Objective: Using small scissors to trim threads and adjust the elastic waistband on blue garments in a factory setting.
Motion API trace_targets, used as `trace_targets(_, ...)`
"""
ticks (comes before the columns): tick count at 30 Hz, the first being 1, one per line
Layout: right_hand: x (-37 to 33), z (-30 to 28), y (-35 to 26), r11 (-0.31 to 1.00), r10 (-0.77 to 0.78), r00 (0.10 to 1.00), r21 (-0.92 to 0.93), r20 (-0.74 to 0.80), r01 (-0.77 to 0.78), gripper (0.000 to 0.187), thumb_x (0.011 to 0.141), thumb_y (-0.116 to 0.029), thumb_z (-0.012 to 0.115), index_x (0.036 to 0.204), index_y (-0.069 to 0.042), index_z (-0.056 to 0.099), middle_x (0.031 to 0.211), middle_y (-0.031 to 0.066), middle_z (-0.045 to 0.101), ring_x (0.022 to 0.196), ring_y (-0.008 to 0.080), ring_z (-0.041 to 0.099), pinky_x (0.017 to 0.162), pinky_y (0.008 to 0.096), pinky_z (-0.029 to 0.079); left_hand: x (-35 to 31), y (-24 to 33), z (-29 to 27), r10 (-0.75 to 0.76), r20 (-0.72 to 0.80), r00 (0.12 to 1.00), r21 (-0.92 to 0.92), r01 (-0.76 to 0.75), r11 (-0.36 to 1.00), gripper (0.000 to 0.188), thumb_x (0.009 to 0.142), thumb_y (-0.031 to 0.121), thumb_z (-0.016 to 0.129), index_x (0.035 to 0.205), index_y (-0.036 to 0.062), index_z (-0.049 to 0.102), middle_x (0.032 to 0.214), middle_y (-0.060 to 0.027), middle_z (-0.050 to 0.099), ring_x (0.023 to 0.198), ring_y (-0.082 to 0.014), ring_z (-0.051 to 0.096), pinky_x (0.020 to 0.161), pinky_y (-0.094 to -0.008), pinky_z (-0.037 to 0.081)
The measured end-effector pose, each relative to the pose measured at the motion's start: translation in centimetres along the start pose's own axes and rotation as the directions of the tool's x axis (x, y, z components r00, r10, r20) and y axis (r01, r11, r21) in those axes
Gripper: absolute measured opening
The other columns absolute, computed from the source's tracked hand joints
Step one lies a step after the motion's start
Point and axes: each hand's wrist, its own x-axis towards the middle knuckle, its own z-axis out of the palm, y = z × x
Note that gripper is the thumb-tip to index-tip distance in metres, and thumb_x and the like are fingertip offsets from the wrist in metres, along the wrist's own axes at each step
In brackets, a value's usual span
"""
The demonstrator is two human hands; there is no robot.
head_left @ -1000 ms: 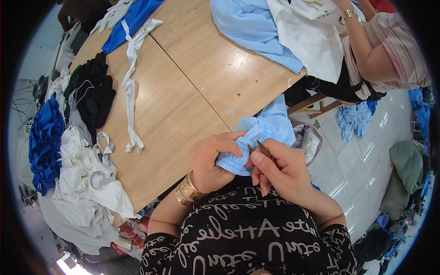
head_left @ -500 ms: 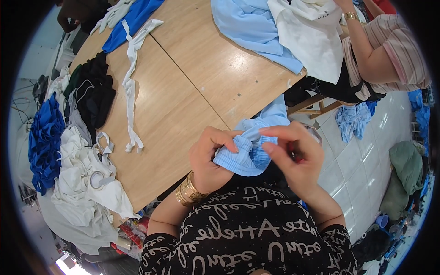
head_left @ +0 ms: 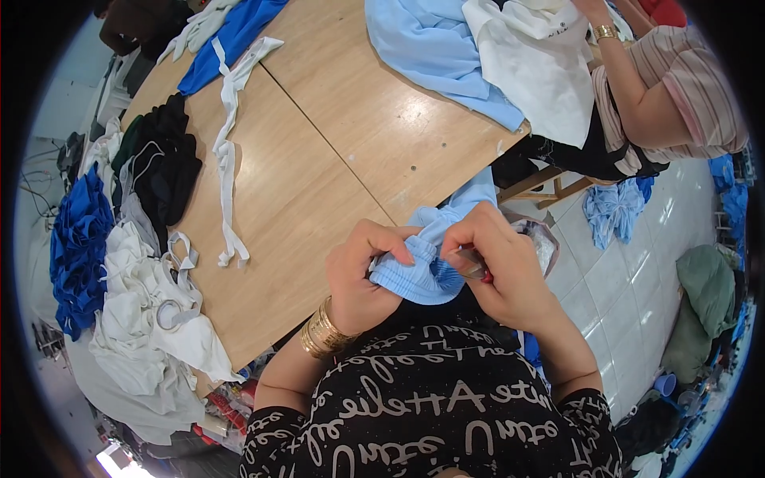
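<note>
A light blue garment piece with a gathered, elastic edge is held in front of my body, beside the table's near edge. My left hand is closed on it, thumb on top of the gathers. At the right side of the gathered opening, my right hand is curled with its fingertips against the cloth. Inside that hand is a small metal tool with a red end, seemingly thread snips, partly hidden by the fingers. More of the blue cloth trails away toward the table corner.
A wooden table bears a long white fabric strip. White, black and blue cloth piles line its left. Another person sits at the far right by white cloth. Blue cloth lies on the tiled floor.
My right hand has moved slightly left and inward, its fingers closing at the blue gathered edge. The tool in it shows more now. My left hand stays nearly in place.
</note>
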Motion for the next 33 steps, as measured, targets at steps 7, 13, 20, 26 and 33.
trace_targets(7,0.0,-1.2,0.3,0.944,0.051,0.992,0.318,0.115,-0.085,0.004,0.081,-0.005,0.053,0.08,-0.003,0.051,0.082,0.0058,0.05,0.07,0.0121,0.047,0.061,0.0223,0.036,-0.1,-0.1,0.0,-0.113,0.005,0.994,-0.126,0.112,0.986,0.026,0.071,0.003,0.071,0.082,0.0041,0.047,0.09,-0.0137,0.065,0.073,-0.0111,0.061,0.064,-0.0231,0.048)
trace_targets(13,0.1,0.3,0.0,0.448,0.078,0.945,0.836,0.318,-0.318,0.011,0.088,-0.012,0.046,0.085,-0.003,0.049,0.076,0.0084,0.055,0.05,0.0052,0.04,0.047,0.0165,0.032,0.7,0.3,0.0,-0.132,0.125,0.983,-0.022,0.136,0.99,0.023,0.074,-0.001,0.066,0.083,0.0028,0.045,0.085,-0.0119,0.064,0.078,-0.0125,0.06,0.069,-0.0245,0.048)
trace_targets(20,0.7,-0.4,0.5,0.973,0.014,0.997,0.232,-0.075,0.004,0.02,0.08,-0.006,0.06,0.1,-0.004,0.059,0.08,0.0033,0.052,0.063,0.0084,0.046,0.054,0.0201,0.037,1.0,0.2,-0.4,-0.154,0.08,0.985,-0.155,0.165,0.974,0.024,0.073,-0.001,0.066,0.083,0.0033,0.045,0.083,-0.01,0.063,0.079,-0.012,0.06,0.069,-0.0238,0.048)
trace_targets(26,1.4,1.6,1.5,0.972,-0.175,0.971,0.126,-0.166,0.197,0.026,0.07,-0.004,0.068,0.095,-0.005,0.062,0.078,0.0055,0.052,0.057,0.0132,0.05,0.048,0.022,0.038,0.9,0.4,0.1,-0.159,0.088,0.983,-0.061,0.164,0.985,0.025,0.075,0.0,0.065,0.083,0.004,0.042,0.084,-0.0112,0.063,0.077,-0.0109,0.059,0.068,-0.0226,0.046)
trace_targets(33,0.9,1.2,1.3,0.99,-0.141,0.951,-0.018,-0.274,0.141,0.021,0.064,0.006,0.063,0.082,-0.004,0.06,0.072,0.0053,0.052,0.053,0.0152,0.054,0.047,0.0234,0.042,0.8,0.0,0.0,-0.152,0.028,0.988,0.04,0.151,0.988,0.025,0.072,0.004,0.068,0.082,0.0033,0.045,0.077,-0.0119,0.064,0.076,-0.015,0.064,0.066,-0.024,0.049)
